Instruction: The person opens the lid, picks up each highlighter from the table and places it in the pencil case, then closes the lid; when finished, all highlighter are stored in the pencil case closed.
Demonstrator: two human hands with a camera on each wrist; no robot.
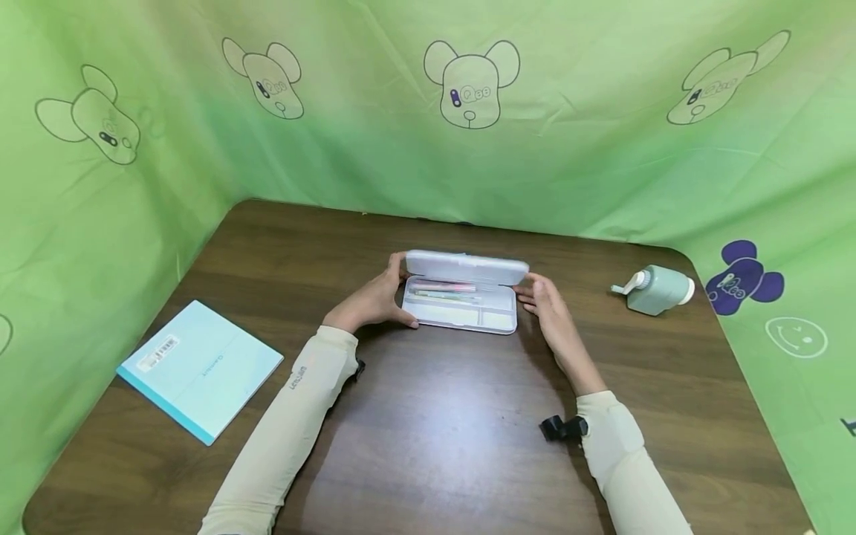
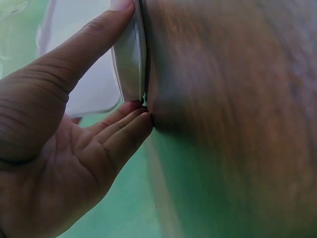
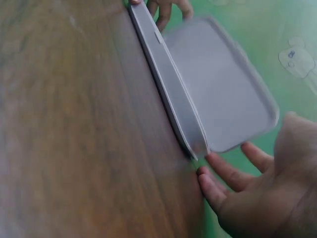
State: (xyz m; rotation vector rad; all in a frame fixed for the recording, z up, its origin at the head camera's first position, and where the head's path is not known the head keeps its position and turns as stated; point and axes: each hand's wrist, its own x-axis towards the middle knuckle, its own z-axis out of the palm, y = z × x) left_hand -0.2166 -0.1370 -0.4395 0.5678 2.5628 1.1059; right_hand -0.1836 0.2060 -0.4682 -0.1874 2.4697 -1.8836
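Note:
An open white pencil case (image 1: pixel 498 319) lies on the brown table, its lid (image 1: pixel 467 265) raised at the back. Several slim pens or pencils (image 1: pixel 444 287) rest in its rear compartment. My left hand (image 1: pixel 376 299) grips the case's left end. Its thumb (image 2: pixel 94 37) lies against the front edge and its fingers (image 2: pixel 130 133) meet the left side close to the tabletop. At the opposite end, my right hand (image 1: pixel 550 316) touches the right side near the hinge with relaxed fingers (image 3: pixel 233 173), its thumb free of the case.
A light blue notebook (image 1: pixel 207 368) lies on the left side of the table (image 1: pixel 441 446). On the far right, a pale green pump bottle (image 1: pixel 658 290) lies on its side. A green printed curtain (image 1: pixel 374 163) borders the table's back and sides.

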